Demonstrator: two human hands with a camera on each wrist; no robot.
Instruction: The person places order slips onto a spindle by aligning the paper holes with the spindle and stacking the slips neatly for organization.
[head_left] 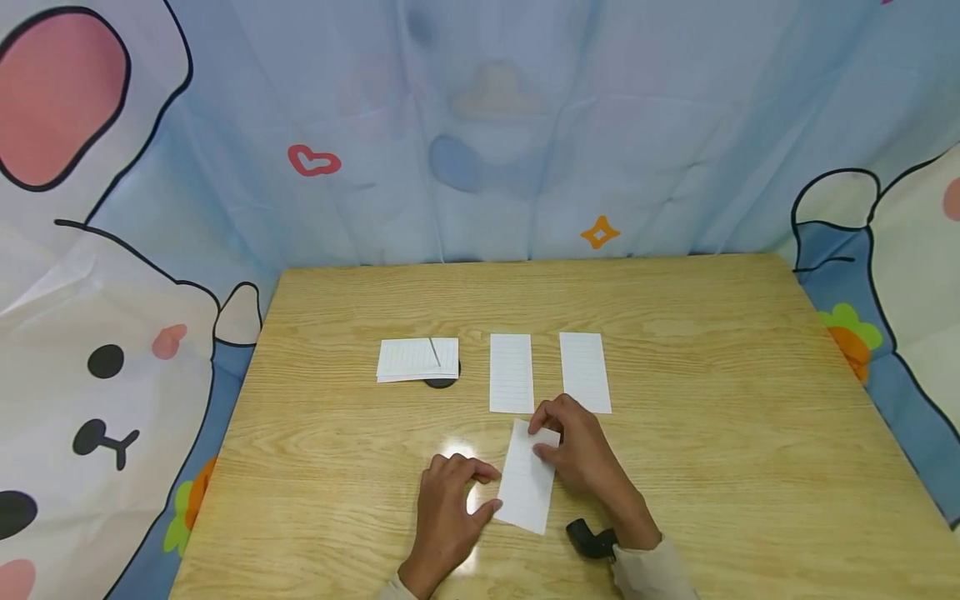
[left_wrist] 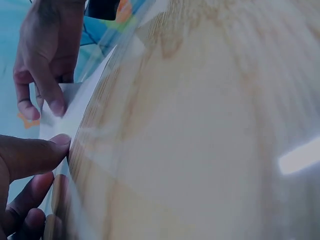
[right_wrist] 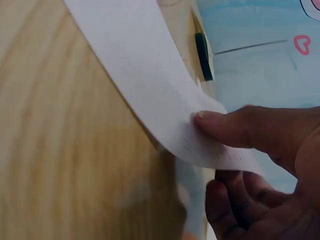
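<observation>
A white paper slip (head_left: 527, 479) lies at a slant on the wooden table between the hands. My right hand (head_left: 581, 450) pinches its far end, thumb on top; in the right wrist view that end is lifted and bent, with the thumb (right_wrist: 225, 127) on it. My left hand (head_left: 450, 508) is at the slip's near left edge, thumb and forefinger spread apart. In the left wrist view the left thumb (left_wrist: 42, 155) touches the edge of the slip (left_wrist: 82, 107). Two lined slips, a middle one (head_left: 512, 373) and a right one (head_left: 585, 372), lie flat beyond the hands.
At the back left, lined papers (head_left: 408, 360) sit over a round black base (head_left: 441, 383), a thin metal spike (head_left: 435, 352) rising from them. A printed curtain (head_left: 495, 167) hangs behind the table (head_left: 712, 375). A black wrist device (head_left: 591, 540) is by my right sleeve.
</observation>
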